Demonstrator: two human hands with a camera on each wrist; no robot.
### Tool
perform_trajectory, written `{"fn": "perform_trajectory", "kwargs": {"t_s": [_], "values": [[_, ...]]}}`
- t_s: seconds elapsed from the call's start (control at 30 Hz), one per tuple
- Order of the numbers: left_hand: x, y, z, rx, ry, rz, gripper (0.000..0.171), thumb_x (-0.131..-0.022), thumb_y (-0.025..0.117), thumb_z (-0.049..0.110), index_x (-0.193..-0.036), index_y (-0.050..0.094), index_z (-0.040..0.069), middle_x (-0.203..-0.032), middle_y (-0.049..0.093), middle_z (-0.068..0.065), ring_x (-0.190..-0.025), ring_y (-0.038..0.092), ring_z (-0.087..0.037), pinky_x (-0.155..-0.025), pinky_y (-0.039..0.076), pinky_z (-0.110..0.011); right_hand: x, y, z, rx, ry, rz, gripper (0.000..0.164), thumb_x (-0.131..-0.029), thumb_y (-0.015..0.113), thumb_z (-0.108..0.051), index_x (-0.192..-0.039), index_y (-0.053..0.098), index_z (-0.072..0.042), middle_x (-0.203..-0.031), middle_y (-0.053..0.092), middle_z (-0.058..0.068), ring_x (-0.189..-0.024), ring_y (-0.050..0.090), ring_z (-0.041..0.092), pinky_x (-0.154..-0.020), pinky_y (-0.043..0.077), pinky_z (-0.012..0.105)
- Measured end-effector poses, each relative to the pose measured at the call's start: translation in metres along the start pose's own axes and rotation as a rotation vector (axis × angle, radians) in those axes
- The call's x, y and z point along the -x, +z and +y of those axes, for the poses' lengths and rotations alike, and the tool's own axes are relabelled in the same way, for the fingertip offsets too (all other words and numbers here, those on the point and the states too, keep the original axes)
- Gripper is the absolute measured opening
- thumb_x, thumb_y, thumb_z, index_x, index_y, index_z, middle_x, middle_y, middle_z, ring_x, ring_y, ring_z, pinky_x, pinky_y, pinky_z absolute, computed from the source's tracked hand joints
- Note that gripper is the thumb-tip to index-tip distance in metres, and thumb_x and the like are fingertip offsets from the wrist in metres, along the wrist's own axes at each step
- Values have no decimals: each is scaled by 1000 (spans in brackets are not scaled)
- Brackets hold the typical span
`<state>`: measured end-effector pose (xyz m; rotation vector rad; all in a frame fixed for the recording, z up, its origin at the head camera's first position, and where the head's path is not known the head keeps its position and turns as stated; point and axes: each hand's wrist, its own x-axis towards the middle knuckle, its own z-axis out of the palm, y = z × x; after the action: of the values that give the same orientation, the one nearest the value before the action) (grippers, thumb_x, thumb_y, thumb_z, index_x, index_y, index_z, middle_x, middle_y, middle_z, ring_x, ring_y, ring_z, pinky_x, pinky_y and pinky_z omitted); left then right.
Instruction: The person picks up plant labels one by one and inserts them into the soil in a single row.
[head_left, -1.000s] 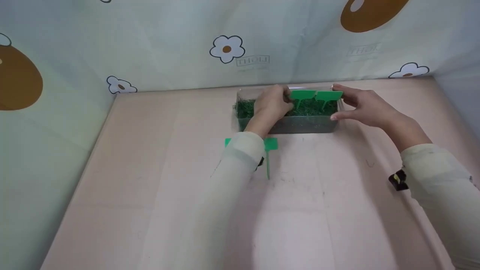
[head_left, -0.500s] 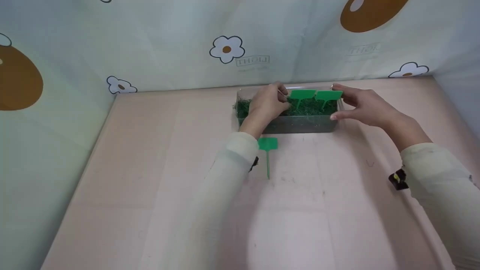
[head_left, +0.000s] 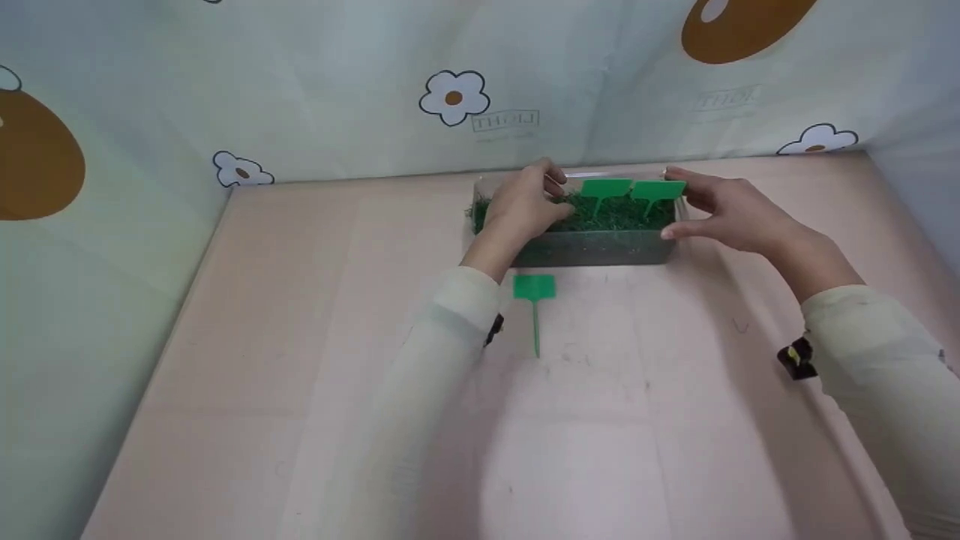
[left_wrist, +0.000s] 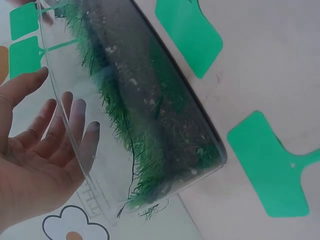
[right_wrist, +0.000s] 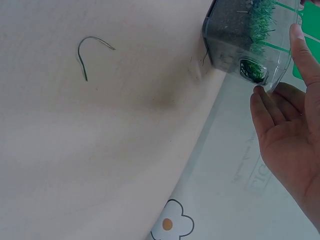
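A clear plastic box [head_left: 600, 247] filled with dark soil and green artificial grass [head_left: 619, 215] stands near the backdrop. Two green plant labels [head_left: 606, 187] stand upright in the grass on its right half. My left hand [head_left: 519, 204] is over the left half, fingers apart and holding nothing. The left wrist view shows that hand [left_wrist: 50, 145] spread, partly behind the clear wall. My right hand [head_left: 739, 214] holds the box's right end between thumb and fingers; its fingertips touch the end wall in the right wrist view.
A green plant label [head_left: 534, 286] lies on the pink tabletop [head_left: 600, 420] before the box. Another loose label [left_wrist: 192, 37] shows in the left wrist view; my left sleeve hides it from above. A bent thin strand [right_wrist: 82, 55] lies right of the box. The patterned backdrop [head_left: 360, 97] rises behind.
My left hand has moved left, away from the standing labels, and its fingers have spread. The sleeve now uncovers one loose label and covers the other. My right hand stays put.
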<state>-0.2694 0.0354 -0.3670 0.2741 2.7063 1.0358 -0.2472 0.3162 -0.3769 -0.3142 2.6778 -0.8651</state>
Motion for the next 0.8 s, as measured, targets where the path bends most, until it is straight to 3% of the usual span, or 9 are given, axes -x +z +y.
{"fn": "perform_trajectory", "kwargs": {"t_s": [0.8], "values": [[18, -15, -5, 128, 81, 4, 35, -92, 72, 20, -125, 59, 15, -126, 64, -2, -117, 64, -20, -94, 53, -30, -1, -1, 0, -35, 19, -25, 98, -85, 78, -42, -160, 21, -16, -161, 28, 23, -148, 29, 45, -116, 30, 58]]}}
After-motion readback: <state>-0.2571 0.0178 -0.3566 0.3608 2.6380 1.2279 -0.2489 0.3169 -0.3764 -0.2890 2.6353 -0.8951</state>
